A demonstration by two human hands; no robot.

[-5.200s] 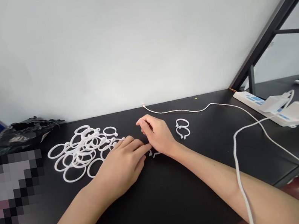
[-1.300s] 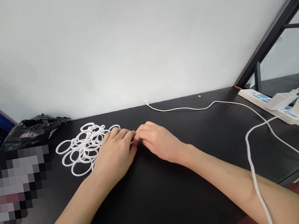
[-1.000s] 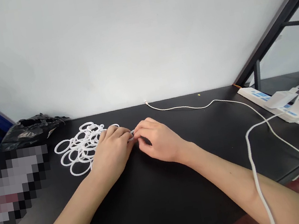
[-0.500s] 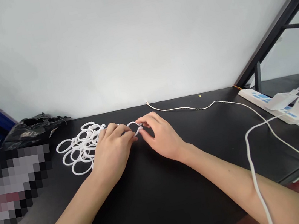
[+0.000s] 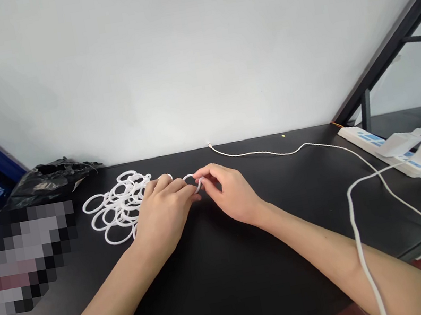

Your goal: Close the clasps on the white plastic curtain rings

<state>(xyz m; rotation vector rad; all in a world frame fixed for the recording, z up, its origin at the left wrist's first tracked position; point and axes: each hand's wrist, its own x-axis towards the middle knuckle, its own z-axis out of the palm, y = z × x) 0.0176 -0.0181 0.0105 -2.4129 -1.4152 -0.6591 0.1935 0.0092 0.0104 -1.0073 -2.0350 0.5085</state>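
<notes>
A white plastic curtain ring point(image 5: 199, 185) is held between my two hands above the black table. My left hand point(image 5: 166, 208) grips its left side with the fingers curled, and covers much of the ring. My right hand point(image 5: 229, 189) pinches the right side between thumb and fingertips, where the fingers hide the ring's ends. Left of my left hand lies a pile of similar white rings point(image 5: 115, 242), several of them overlapping. Part of that pile is hidden behind my left hand.
A crumpled black plastic bag point(image 5: 51, 181) lies at the back left. On the right, a white power strip point(image 5: 361, 140) carries plugged-in adapters. A white cable point(image 5: 258, 153) runs along the back of the table point(image 5: 216, 285), and another cable point(image 5: 355, 230) crosses over my right forearm.
The ring's two ends showed apart at my right fingertips before; now those fingers have closed over them and the gap no longer shows. The view has shifted slightly.
</notes>
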